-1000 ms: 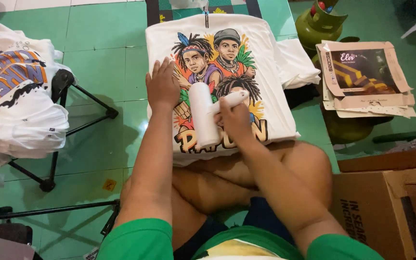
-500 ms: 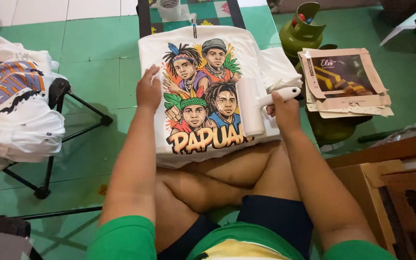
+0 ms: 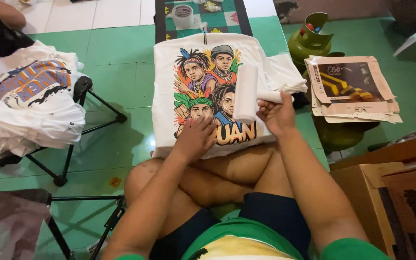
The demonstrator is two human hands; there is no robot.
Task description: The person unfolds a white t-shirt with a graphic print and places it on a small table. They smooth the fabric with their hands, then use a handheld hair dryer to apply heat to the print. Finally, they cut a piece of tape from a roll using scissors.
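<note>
A white T-shirt [image 3: 169,72] with a colourful print of several faces lies stretched flat in front of my crossed legs. My right hand [image 3: 278,115] grips the handle of a white lint roller [image 3: 245,94], whose cylinder stands upright over the right side of the print. My left hand [image 3: 196,139] rests flat on the lower part of the print, covering some of the orange letters.
A pile of white printed shirts [image 3: 25,106] sits on a black folding stand at the left. Right of the shirt are a green gas cylinder [image 3: 311,41], a stack of flat paper packets [image 3: 350,89] and a cardboard box [image 3: 391,192]. A tape roll [image 3: 184,14] lies beyond the shirt.
My left hand has slid from the shirt's left edge to the lower middle of the print. The roller has swung back from the right edge onto the print.
</note>
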